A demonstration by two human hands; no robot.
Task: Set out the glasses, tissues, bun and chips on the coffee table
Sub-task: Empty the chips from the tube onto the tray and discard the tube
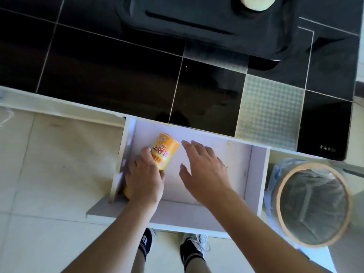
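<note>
An orange chips can (164, 149) with red lettering lies tilted in the left part of a pulled-out white drawer (256, 174). My left hand (144, 180) is wrapped around the can's lower half. My right hand (202, 170) hovers over the drawer's middle, fingers spread, holding nothing and not touching the can. On the black glass coffee table (118, 75) above the drawer stands a dark tray (206, 26). A pale round bun (256, 2) sits on the tray at the top edge of the view, partly cut off. Glasses and tissues are not in view.
A round bin (313, 205) with a wooden rim and plastic liner stands on the floor right of the drawer. A frosted textured panel (269, 107) is set into the table top. My two feet (173, 247) stand below the drawer front on pale floor tiles.
</note>
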